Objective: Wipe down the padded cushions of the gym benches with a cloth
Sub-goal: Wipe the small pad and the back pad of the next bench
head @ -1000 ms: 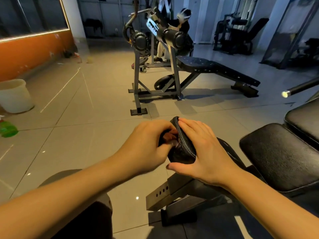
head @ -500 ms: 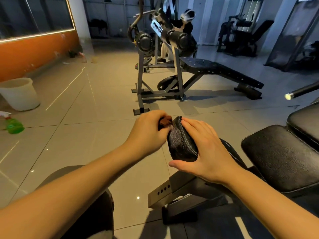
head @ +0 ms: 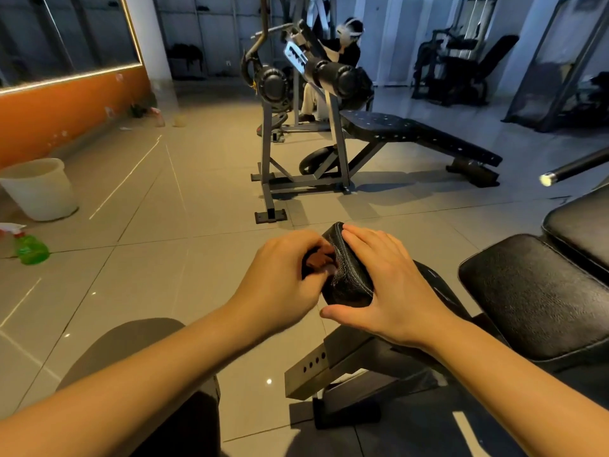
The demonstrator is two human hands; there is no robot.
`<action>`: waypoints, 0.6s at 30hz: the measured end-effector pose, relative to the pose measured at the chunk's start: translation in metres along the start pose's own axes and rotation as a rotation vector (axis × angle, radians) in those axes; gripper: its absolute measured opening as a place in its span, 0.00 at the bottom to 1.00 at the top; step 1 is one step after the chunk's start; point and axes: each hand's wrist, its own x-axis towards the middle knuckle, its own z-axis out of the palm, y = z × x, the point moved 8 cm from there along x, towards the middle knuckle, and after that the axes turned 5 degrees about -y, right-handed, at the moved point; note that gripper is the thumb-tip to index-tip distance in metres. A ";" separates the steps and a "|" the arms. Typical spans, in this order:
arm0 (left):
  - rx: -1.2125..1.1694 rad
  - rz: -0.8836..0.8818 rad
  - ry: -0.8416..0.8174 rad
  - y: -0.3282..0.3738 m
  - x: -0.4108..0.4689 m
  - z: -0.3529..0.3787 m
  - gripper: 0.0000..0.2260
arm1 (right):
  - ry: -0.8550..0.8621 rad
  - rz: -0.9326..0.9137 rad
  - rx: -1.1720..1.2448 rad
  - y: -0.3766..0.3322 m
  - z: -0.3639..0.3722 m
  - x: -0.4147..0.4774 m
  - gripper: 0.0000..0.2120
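Wiping step: cloth [head: 315, 258] on the small end cushion [head: 349, 285]

The left hand [head: 280, 275] had its fingers curled round the brown cloth, pressing it to the end cushion's left face; the right hand [head: 395, 288] lay over the top, fingers [head: 362, 240] straight, steadying. Next the cloth likely had to cross the top, where those straight fingers stood in its way. The seat cushion [head: 540, 298] lay right of them; spray bottle [head: 31, 249] and bucket [head: 39, 192] well left

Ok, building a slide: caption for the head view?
Left hand wipes small black pad with brown cloth; right hand steadies it.
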 end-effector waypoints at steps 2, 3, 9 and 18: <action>-0.008 0.068 -0.056 0.013 -0.013 0.003 0.08 | 0.003 0.003 0.009 0.001 -0.001 0.001 0.53; 0.000 0.069 -0.046 0.012 -0.011 0.002 0.08 | 0.004 0.004 0.012 0.001 -0.001 0.001 0.53; -0.033 -0.020 0.013 -0.007 0.005 0.000 0.07 | 0.002 -0.002 0.011 -0.001 -0.001 -0.001 0.54; -0.199 -0.173 -0.008 -0.025 0.025 -0.007 0.04 | 0.002 0.002 0.042 0.001 -0.002 -0.001 0.55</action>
